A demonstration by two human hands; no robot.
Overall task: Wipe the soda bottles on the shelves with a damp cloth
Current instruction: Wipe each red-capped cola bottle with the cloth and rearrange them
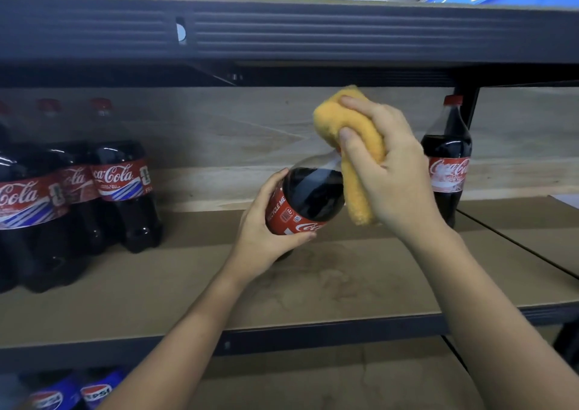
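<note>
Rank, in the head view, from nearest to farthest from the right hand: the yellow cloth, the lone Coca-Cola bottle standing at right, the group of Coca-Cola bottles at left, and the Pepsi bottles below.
1. Yellow cloth: gripped in the right hand.
2. Lone Coca-Cola bottle: just right, same shelf.
3. Group of Coca-Cola bottles: far left.
4. Pepsi bottles: lower shelf, bottom left.

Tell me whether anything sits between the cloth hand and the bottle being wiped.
Nothing visible does. The right hand grips the yellow cloth directly over the neck of the tilted Coca-Cola bottle, which the left hand holds by its label. The cap is hidden under the cloth.
</note>
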